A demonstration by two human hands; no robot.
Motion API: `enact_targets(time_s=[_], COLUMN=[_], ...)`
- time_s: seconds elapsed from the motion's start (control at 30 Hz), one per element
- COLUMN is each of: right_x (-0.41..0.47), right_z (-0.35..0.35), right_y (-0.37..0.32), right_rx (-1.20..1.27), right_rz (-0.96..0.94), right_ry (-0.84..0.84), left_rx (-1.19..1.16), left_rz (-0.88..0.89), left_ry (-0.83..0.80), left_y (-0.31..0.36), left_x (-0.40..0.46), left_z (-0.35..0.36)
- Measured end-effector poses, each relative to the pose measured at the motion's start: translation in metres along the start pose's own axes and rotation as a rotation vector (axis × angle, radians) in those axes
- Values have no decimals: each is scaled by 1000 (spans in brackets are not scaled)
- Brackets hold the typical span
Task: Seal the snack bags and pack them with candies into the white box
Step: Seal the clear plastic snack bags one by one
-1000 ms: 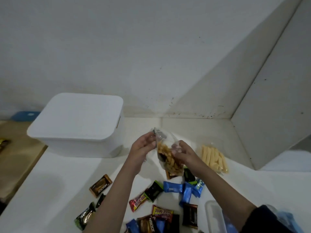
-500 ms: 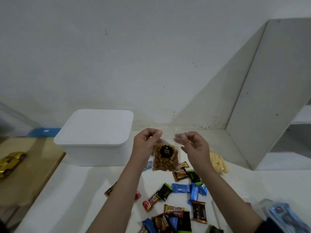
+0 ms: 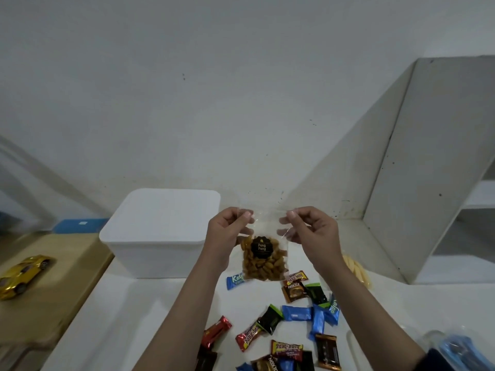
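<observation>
I hold a clear snack bag of brown nuts with a black round label upright above the table. My left hand pinches its top left corner and my right hand pinches its top right corner. The white box stands to the left with its lid on. A second snack bag of pale yellow sticks lies to the right, partly hidden by my right forearm. Several wrapped candies lie scattered on the white table below the bag.
A gold toy car sits on a wooden surface at the left. A white panel rises at the right. A clear container with blue items lies at the bottom right corner. The wall runs close behind the box.
The bag has turned from edge-on to face me, label forward. My hands have spread apart to its top corners and lifted it, and the view has tilted up.
</observation>
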State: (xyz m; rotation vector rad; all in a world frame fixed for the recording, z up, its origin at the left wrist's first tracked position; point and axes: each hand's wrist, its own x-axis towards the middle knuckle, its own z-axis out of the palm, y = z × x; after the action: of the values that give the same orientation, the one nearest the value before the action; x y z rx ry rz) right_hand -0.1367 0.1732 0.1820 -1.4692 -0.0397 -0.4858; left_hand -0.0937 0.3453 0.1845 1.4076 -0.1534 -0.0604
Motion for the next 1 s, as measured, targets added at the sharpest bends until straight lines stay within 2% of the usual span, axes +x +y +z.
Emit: enact_targets(time_s=[0.17, 0.53, 0.8, 1.0], right_x=[4, 1, -4, -8], right_z=[0, 2, 2, 1], right_y=[-2, -12, -18, -18], right_rx=[-46, -109, -114, -160], right_rz=[-55, -167, -230, -205], right_ry=[89, 129, 91, 31], left_rx=[-18, 23, 18, -30], left_rz=[51, 98, 110, 85], left_ry=[-111, -83, -137, -85], left_y=[7, 9, 24, 28], left_x=[2, 0, -9, -12], left_z=[6, 14, 30, 37])
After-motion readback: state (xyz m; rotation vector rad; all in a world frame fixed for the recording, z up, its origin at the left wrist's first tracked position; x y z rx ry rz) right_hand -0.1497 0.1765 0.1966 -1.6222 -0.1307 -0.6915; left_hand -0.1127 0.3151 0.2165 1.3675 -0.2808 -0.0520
